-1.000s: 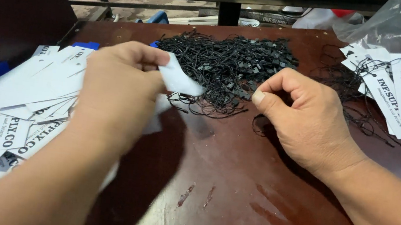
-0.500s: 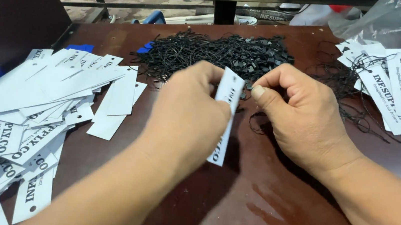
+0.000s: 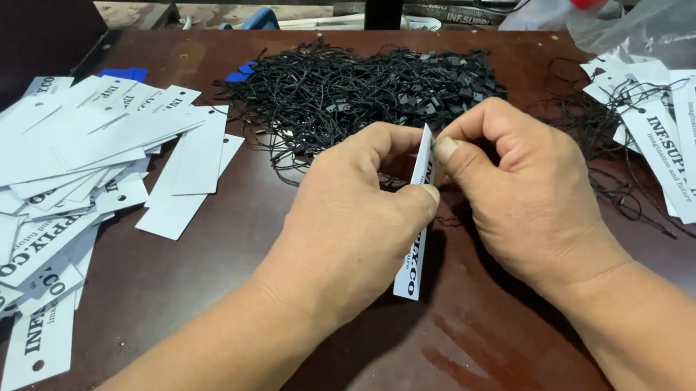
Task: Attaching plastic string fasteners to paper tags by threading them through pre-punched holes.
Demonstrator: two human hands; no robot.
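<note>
Pinching a white paper tag [image 3: 416,229] on edge between them, the left hand [image 3: 361,214] and right hand [image 3: 517,187] meet above the brown worktop [image 3: 519,381]; loose tags [image 3: 44,178] lie left, black strings [image 3: 368,93] heaped beyond, strung tags [image 3: 686,142] far right.

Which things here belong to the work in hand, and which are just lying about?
In use:
white rectangular paper tag, pinched upright by left hand and right hand
heap of black string loops
pile of loose white tags, left
strung white tags, right

Lying about:
clear plastic bag
small blue pieces
dark brown wooden table
</note>
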